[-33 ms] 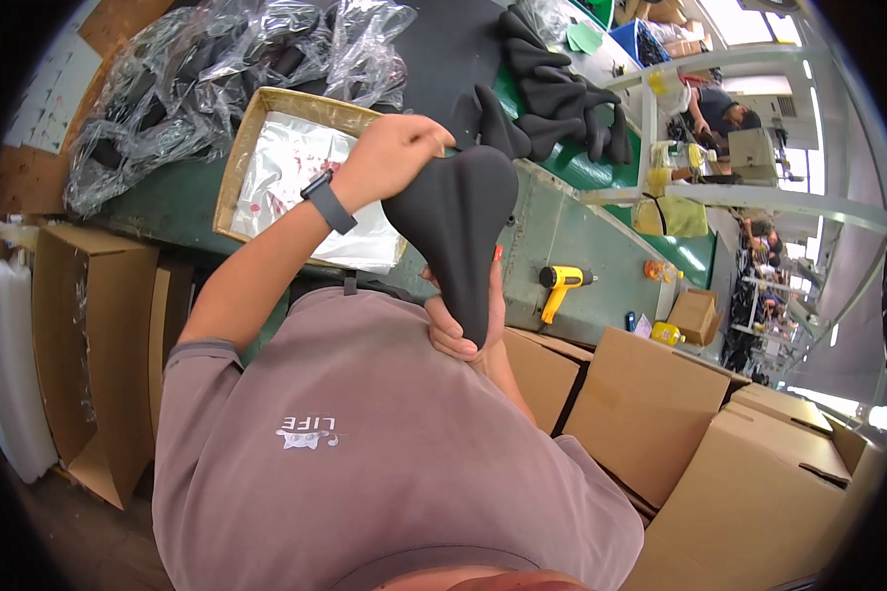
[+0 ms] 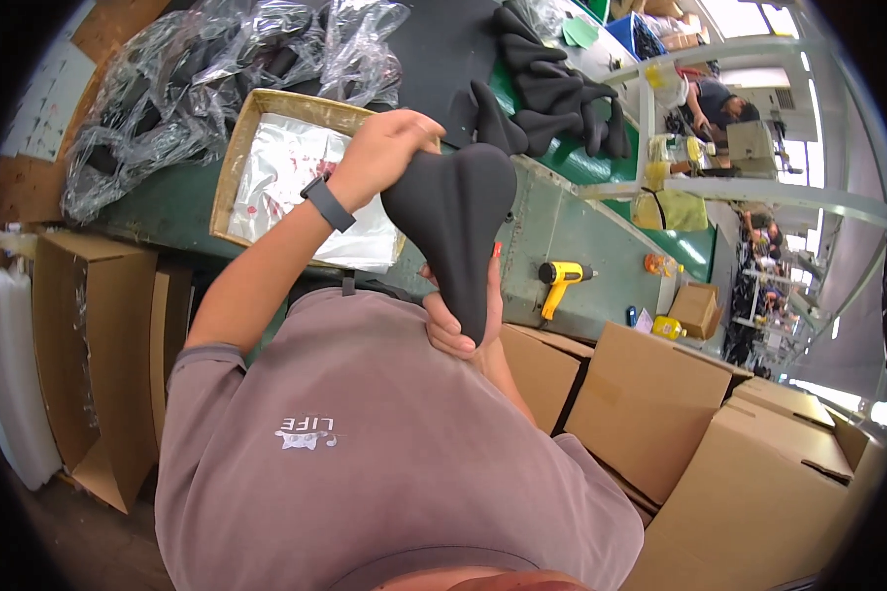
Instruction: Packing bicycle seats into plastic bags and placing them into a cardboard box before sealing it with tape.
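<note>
Nothing moved, both hands [image 2: 389, 148] gripping saddle [image 2: 453, 227]

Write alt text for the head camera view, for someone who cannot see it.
A person holds a black bicycle saddle in both hands: the left hand grips its wide end and the right hand its narrow tip. Beyond lie a green workbench, a shallow tray, a yellow power drill and cardboard boxes.

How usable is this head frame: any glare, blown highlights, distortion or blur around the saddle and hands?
Head view: strong fisheye bending, with the green workbench edge curving and black corners; windows at upper right are blown out; the clear plastic bags throw glare; the black saddle is sharp but shows little surface detail; left hand and right hand are evenly lit and unblurred.
</note>
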### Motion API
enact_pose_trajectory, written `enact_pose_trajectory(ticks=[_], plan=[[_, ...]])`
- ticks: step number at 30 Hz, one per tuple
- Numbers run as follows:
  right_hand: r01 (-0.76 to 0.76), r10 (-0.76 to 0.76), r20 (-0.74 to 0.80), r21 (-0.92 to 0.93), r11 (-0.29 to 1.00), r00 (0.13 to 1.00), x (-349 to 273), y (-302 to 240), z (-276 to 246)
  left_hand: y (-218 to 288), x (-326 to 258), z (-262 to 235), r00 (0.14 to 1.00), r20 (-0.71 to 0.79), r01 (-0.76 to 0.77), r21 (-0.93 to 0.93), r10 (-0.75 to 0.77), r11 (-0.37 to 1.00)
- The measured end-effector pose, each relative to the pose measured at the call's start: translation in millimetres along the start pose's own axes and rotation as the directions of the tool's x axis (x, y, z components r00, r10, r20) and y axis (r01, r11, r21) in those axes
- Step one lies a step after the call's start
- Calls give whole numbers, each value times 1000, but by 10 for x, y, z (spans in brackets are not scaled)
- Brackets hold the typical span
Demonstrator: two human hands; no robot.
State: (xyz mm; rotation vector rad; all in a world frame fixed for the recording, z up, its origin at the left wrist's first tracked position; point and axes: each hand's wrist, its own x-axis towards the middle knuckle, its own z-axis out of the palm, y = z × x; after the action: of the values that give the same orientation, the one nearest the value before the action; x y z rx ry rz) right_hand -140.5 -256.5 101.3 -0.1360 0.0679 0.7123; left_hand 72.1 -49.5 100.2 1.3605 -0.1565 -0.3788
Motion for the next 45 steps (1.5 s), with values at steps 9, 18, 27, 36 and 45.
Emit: enact_pose_trajectory(ticks=[9,18,27,36,45], plan=[[-667,188,-742,-425,612,644,-425,-946,-1015,-1791,-526,980,614,547,781,-527,-570,335],[-810,-882,-159,-492,-319,444,-506,-2560,-3317,-3128,-281,1619,443,312,723,-678,-840,129],[-867,-786,-375,-296,-400,491,230,-2828,-3110,-3204,-408,1810,427,360,566,-822,-829,-65],[-836,-504,-670,-391,-385,546,64,-1879,-1073,-3341,-332,2208,353,113,613,-778,-929,138],[-823,-489,-690,-290,-489,534,473,-1914,-1796,-3518,-370,2235,356,188,592,-803,-915,65]])
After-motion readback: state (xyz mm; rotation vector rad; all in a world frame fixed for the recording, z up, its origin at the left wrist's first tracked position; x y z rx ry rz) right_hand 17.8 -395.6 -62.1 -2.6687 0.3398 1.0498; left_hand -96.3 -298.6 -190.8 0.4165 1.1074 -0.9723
